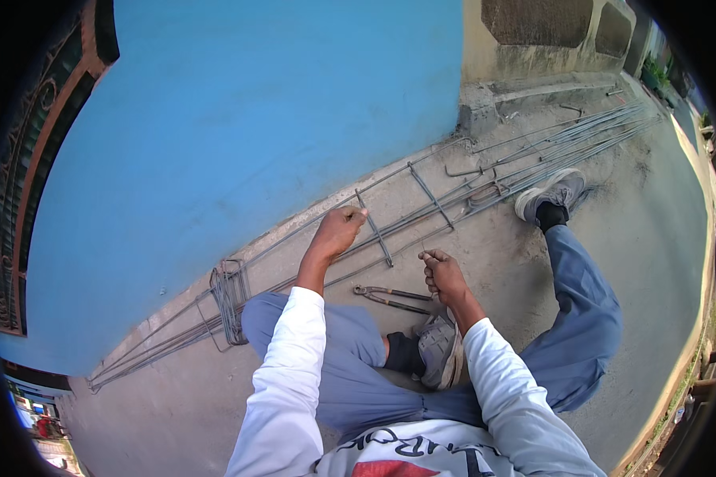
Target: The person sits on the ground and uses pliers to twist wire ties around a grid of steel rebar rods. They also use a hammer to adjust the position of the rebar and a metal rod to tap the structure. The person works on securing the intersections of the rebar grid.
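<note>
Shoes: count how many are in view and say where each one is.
2: one grey shoe on the outstretched leg beside the rebar; the other tucked under the right hand.

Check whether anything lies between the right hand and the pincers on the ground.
Nothing visible does. The right hand is closed in a loose fist just above the pincers, which lie on bare concrete in front of the shoe. The left hand is off at the steel rods.

This is an outdoor work place beside a house, a small building site: long grey steel reinforcement bars [422, 215] lie on the bare concrete ground [628, 238] along a bright blue painted wall [239, 119], with a bundle of bent wire stirrups [229, 298].
</note>
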Demonstrator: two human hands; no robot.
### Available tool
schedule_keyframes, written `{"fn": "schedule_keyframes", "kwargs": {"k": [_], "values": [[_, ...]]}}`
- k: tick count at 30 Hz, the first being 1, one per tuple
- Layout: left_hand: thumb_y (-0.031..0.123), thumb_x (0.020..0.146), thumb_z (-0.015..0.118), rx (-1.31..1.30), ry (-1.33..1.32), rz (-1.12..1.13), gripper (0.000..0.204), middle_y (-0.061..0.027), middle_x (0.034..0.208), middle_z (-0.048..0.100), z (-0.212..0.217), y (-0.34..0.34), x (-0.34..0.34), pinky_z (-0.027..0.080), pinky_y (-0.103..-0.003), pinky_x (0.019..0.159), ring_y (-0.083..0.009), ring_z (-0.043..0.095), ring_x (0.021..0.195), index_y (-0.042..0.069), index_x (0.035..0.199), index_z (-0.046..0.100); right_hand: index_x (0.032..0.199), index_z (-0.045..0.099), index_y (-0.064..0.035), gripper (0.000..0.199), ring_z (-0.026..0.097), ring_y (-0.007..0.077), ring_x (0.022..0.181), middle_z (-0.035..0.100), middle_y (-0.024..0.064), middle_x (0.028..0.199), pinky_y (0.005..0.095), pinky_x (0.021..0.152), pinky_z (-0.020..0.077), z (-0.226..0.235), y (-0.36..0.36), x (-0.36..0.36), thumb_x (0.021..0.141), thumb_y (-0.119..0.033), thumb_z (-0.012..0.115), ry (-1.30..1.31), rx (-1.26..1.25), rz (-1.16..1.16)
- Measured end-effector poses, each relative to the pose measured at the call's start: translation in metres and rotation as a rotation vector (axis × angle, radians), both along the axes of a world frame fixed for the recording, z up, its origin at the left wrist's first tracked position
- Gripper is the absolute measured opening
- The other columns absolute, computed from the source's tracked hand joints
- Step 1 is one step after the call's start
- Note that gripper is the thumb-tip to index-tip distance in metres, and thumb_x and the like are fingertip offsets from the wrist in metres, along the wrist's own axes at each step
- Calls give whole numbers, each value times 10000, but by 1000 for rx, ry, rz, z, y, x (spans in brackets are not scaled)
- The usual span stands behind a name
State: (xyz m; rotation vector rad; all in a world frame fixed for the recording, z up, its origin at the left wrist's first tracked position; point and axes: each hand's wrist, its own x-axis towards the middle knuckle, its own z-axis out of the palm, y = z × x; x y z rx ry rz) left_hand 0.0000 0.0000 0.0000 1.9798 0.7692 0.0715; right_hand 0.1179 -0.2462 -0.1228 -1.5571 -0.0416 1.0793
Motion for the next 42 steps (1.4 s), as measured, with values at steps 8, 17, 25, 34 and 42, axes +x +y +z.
{"fn": "schedule_keyframes", "kwargs": {"k": [8,17,25,34,42], "values": [[388,1022,543,206,119,-88,418,-235,1090,712,-159,-1,13,505,-449,899,-414,667,1045,27,1140,717,1022,686,27,307,662,301,818,694,183,869,424,794,503,-27,31,108,983,-275,646,-706,-355,-449],[406,1024,538,112,75,-146,388,-180,872,727,-179,-27,2,519,-488,759,-402,692,874,76,1039,743,1267,624,0,489,626,302,976,686,192,1068,459,886,475,-76,-10,198,1019,-420,597,-657,-446,-706],[423,1007,570,100,41,-160,394,-191,932,730,-185,-23,7,520,-485,772,-412,691,906,77,1050,752,1301,620,-18,419,520,192,659,559,75,791,368,589,401,-110,-34,264,1023,-331,597,-669,-415,-623],[404,998,580,6,105,-180,374,-182,942,737,-182,-5,-1,513,-463,793,-375,702,911,77,1046,755,1226,670,17,355,683,243,889,716,175,1001,368,773,511,-26,31,127,1058,-247,502,-798,-337,-126],[458,1019,541,-377,37,43,507,-234,1018,734,-167,-19,17,515,-436,857,-371,705,947,3,1106,746,1034,578,-82,216,318,58,501,384,-67,679,256,425,263,-36,76,-32,1029,-298,594,58,24,-422]]}}
